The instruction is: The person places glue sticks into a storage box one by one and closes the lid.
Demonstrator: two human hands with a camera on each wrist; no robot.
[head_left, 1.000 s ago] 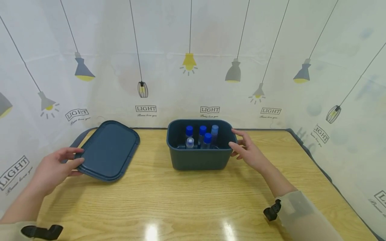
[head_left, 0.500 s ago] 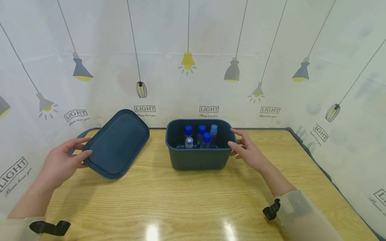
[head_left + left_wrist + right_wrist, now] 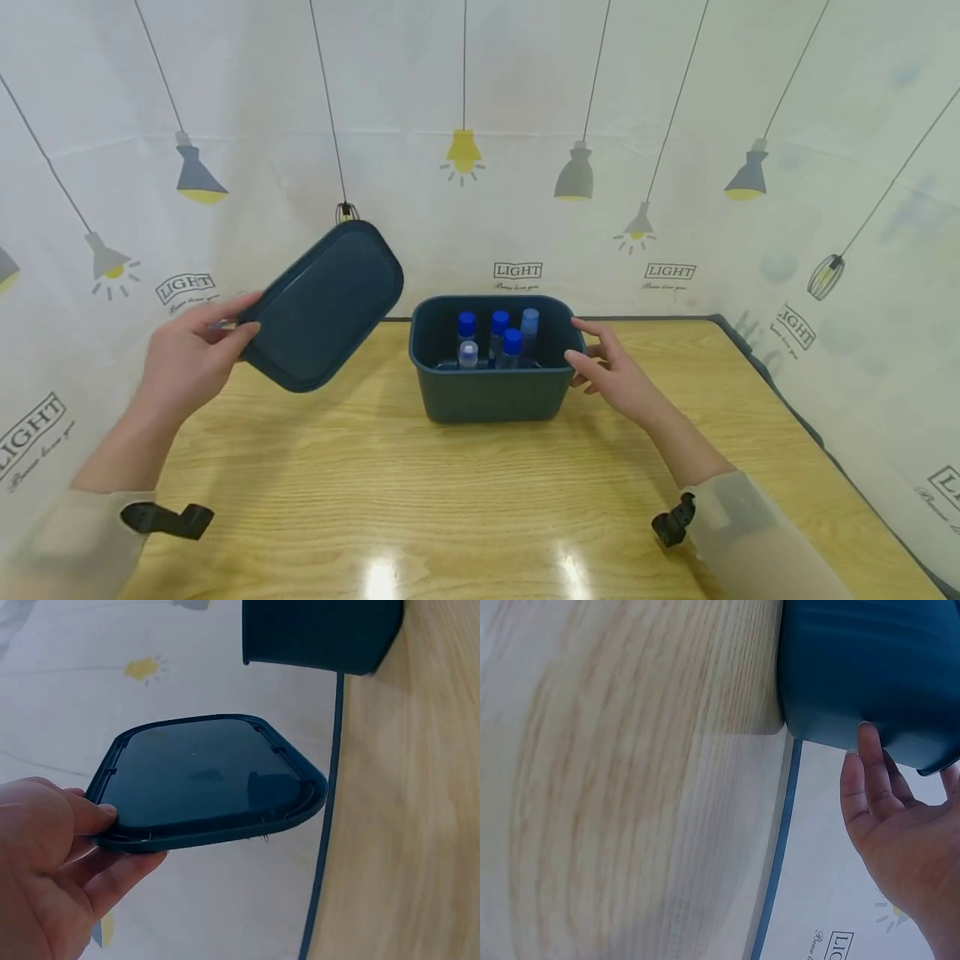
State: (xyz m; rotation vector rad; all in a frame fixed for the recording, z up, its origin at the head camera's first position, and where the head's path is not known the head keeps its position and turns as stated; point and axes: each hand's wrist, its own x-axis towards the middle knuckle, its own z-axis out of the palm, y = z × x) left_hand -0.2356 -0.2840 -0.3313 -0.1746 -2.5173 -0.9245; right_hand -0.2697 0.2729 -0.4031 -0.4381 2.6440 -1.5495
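My left hand point(image 3: 191, 354) pinches the near-left end of a dark blue plastic lid point(image 3: 326, 304), thumb on one face and fingers on the other. The lid is tilted in the air, left of the storage box; the left wrist view shows its rimmed face point(image 3: 202, 776). The dark blue box point(image 3: 495, 396) stands upright and uncovered on the table. Inside it stand several small clear bottles with blue caps point(image 3: 512, 340). My right hand point(image 3: 618, 371) holds the box's right end, thumb and index finger at the rim; other fingers point(image 3: 870, 754) lie against the outer wall.
A wooden table point(image 3: 450, 500) lies beneath everything. White cloth printed with hanging lamps point(image 3: 465, 150) encloses the back and sides, with a dark strip along the table's edge. Each forearm wears a black mount point(image 3: 168, 518) over a light sleeve.
My left hand has raised the lid off the left part of the table and moved it rightward, tilting it more. The right hand and the box have kept their place.
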